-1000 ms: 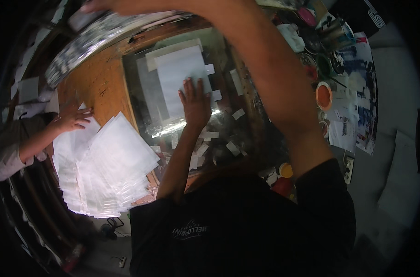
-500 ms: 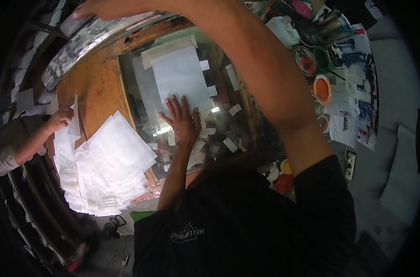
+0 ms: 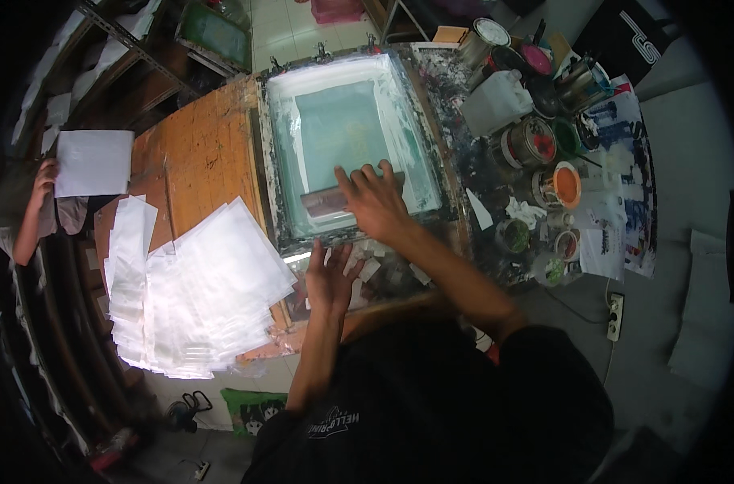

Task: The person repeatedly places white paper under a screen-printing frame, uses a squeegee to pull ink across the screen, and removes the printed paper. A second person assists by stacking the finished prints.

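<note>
A screen-printing frame lies lowered over the glass-topped work table, with greenish mesh and white along its inner edges. Near the close end of the mesh, my right hand grips a squeegee, a wide brown blade lying crosswise. Just in front of the frame's near edge is my left hand, palm turned up, fingers apart and holding nothing. The white sheet seen on the glass earlier is hidden beneath the frame.
Fanned white sheets cover the table's left part beside a bare wooden board. At far left a co-worker's hand holds up a white sheet. On the right stand ink cans and a white jug.
The raised frame has come down over the glass. My right hand has moved from far left to the squeegee; my left hand has left the sheet and drawn back. The co-worker's sheet is lifted.
</note>
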Available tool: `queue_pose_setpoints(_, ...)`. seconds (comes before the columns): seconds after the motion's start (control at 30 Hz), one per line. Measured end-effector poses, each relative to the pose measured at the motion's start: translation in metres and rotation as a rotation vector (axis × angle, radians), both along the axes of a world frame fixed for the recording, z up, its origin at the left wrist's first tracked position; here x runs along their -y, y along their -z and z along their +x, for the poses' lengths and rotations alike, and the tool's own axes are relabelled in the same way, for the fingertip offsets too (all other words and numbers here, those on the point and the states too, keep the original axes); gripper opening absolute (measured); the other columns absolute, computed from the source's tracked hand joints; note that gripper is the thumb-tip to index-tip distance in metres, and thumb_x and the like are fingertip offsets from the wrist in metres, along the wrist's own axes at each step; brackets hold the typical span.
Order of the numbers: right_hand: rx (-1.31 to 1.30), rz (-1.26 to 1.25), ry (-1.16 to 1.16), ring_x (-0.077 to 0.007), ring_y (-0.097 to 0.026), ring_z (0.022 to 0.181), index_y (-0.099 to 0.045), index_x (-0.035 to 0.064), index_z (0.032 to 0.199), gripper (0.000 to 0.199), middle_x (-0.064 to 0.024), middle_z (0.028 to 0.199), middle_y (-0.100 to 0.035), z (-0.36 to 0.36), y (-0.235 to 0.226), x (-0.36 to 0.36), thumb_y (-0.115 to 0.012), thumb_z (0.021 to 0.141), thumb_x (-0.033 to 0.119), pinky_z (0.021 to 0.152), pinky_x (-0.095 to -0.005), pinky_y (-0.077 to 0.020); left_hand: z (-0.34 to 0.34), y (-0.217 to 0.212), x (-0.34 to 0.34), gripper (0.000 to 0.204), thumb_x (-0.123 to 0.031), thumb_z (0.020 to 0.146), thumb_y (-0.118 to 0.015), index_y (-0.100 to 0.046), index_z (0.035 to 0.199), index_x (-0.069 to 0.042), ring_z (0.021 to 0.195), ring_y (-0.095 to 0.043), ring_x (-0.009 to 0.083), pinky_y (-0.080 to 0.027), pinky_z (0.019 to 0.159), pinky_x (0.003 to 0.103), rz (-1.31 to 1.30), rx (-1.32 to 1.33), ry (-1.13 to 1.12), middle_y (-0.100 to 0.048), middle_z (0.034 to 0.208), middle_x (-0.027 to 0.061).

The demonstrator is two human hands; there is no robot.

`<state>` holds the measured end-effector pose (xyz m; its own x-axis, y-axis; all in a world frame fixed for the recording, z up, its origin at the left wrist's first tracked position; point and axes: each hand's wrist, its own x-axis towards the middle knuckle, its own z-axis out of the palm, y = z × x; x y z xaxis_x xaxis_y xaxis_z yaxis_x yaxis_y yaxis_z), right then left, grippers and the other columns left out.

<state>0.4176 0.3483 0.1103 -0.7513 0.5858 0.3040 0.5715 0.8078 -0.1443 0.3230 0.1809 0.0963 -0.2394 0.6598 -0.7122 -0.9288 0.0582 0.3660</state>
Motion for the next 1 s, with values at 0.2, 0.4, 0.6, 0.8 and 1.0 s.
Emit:
queue_pose_setpoints(0.2,-0.036,-0.205,0.000,-0.0267,-0.054,0.097,-0.053,0.0145,0.146,0.072,-0.0095,0.101,-0.058,0.011,0.027,0.007,-0.078,0.079,0.007,0.088,-0.0470,-0.0353,0.000,0.039,-0.004,0.058,-0.038,0.105,-0.053,-0.034,0.152,-0.009,0.136,-0.046,0.0316,-0.027,0.116,0.062,-0.176,0.024,0.000,-0.043,0.136,0.0141)
queue_pose_setpoints(0.4,-0.058,-0.147,-0.039,-0.0283,-0.055,0.101,-0.054,0.0120,0.142,0.058,-0.0104,0.100,-0.056,0.002,0.045,-0.007,-0.064,0.085,0.004,0.096,-0.0583,-0.0331,0.001,0.033,-0.009,0.069,-0.036,0.106,-0.049,-0.021,0.160,-0.005,0.142,-0.040,0.0371,-0.025,0.120,0.060,-0.183,0.005,0.016,-0.034,0.152,0.0211)
queue_pose_setpoints(0.6,-0.078,-0.085,0.005,-0.0263,-0.057,0.106,-0.056,0.0145,0.142,0.061,-0.0074,0.099,-0.056,-0.014,0.076,-0.030,-0.066,0.083,0.002,0.112,-0.0776,-0.0157,0.000,0.032,-0.010,0.074,-0.042,0.107,-0.038,-0.008,0.164,-0.007,0.152,-0.029,0.0396,-0.024,0.119,0.062,-0.164,-0.051,0.102,-0.012,0.169,0.0239)
queue_pose_setpoints(0.8,-0.050,0.086,0.105,-0.0239,-0.058,0.112,-0.059,0.0190,0.140,0.066,-0.0046,0.105,-0.061,-0.078,0.086,-0.163,-0.079,0.078,0.009,0.112,-0.0774,-0.0148,-0.001,0.041,-0.008,0.080,-0.045,0.105,-0.045,-0.008,0.164,-0.006,0.152,-0.028,0.0383,-0.022,0.119,0.064,-0.157,-0.019,0.091,-0.015,0.167,0.0252)
queue_pose_setpoints(1.0,0.044,-0.222,0.033,-0.0294,-0.060,0.113,-0.060,0.0196,0.134,0.051,-0.0093,0.110,-0.065,-0.080,0.064,-0.193,-0.073,0.086,0.012,0.099,-0.0620,-0.0331,-0.004,0.052,-0.003,0.074,-0.050,0.101,-0.058,-0.030,0.153,-0.005,0.145,-0.036,0.0360,-0.025,0.116,0.065,-0.200,0.018,0.033,-0.031,0.156,0.0245)
